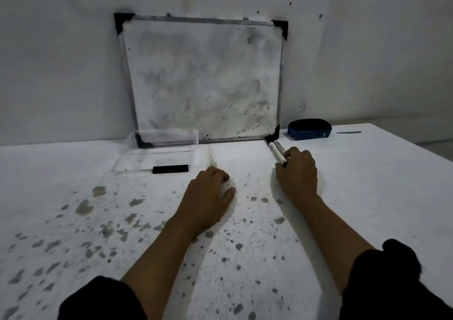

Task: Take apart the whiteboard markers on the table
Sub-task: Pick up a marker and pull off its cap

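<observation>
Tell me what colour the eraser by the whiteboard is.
The eraser has a blue body with a black pad on top, seen in the head view.

Two bare forearms enter from the bottom of the frame, each ending in a bare hand: the left hand (207, 197) near the centre, the right hand (297, 172) to the right of centre. Neither shows rings, a watch or gloves. Black sleeves (103, 300) cover the upper arms, ending above the elbows at the lower left and lower right corners. The right sleeve's edge looks bunched.
</observation>
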